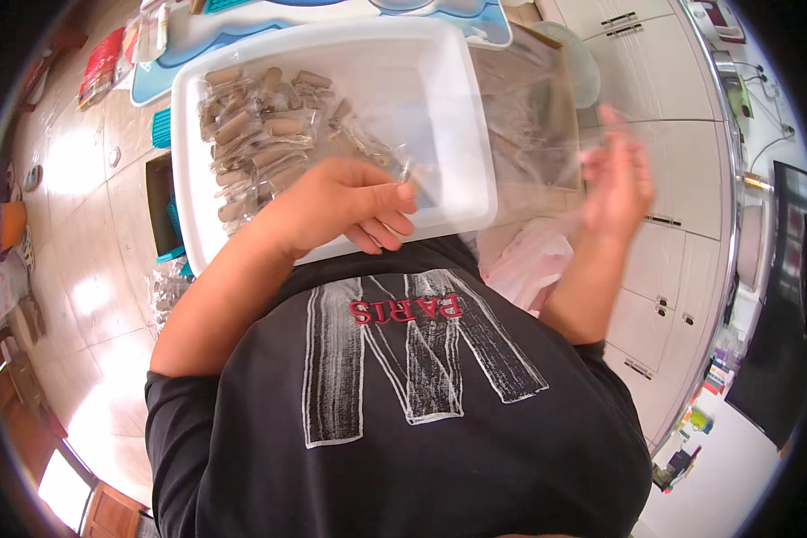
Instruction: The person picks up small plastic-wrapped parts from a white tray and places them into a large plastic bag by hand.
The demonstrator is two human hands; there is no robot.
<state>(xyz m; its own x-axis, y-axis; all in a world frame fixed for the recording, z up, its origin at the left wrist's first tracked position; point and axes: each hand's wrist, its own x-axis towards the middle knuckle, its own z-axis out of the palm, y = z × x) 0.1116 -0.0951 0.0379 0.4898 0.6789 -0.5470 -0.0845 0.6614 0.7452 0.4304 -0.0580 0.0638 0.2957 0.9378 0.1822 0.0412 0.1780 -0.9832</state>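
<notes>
A white plastic tub rests in front of my dark printed shirt. Its left half holds several clear packets of brown cylinders. My left hand lies over the tub's near rim, fingers curled, pinching the end of a large clear plastic bag. That bag stretches rightward over the tub's right side. My right hand is raised and blurred to the right of the tub, holding the bag's other edge.
A pale pink plastic bag lies by my right forearm. White cabinet doors curve along the right. Tiled floor is on the left, with teal items and red packets. A blue-and-white mat lies beyond the tub.
</notes>
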